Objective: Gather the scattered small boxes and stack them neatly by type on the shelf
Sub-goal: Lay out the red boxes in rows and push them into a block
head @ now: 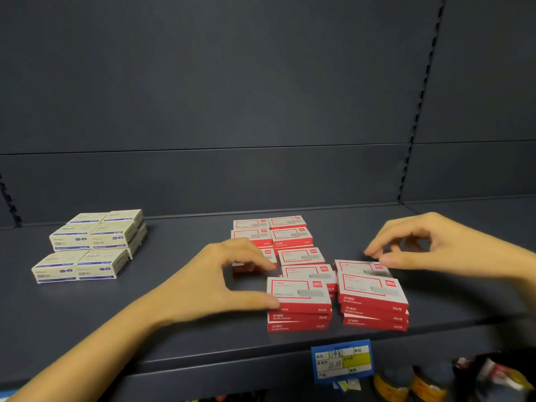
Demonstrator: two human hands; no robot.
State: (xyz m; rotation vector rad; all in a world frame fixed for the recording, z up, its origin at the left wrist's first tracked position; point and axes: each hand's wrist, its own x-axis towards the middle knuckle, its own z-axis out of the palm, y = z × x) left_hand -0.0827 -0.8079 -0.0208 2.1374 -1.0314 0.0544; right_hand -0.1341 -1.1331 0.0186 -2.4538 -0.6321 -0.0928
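Red-and-white small boxes stand in several stacks on the dark shelf (pixel 185 338), right of centre: a front-left stack (pixel 298 306), a front-right stack (pixel 372 303) and more rows behind (pixel 290 236). White-and-blue boxes (pixel 87 245) are stacked in a block at the left. My left hand (pixel 220 280) spans a wide C: its thumb presses the left side of the front-left stack's top box, and its forefinger touches a red stack behind. My right hand (pixel 429 248) hovers over the red box behind the front-right stack (pixel 356 266), fingers loosely curled, thumb tip at that box's far edge, holding nothing.
The shelf's back panel rises behind the boxes, with slotted uprights at left (pixel 10 204) and right (pixel 417 111). A blue price tag (pixel 342 362) hangs on the front lip. Goods on a lower shelf (pixel 429 384) show at the bottom right.
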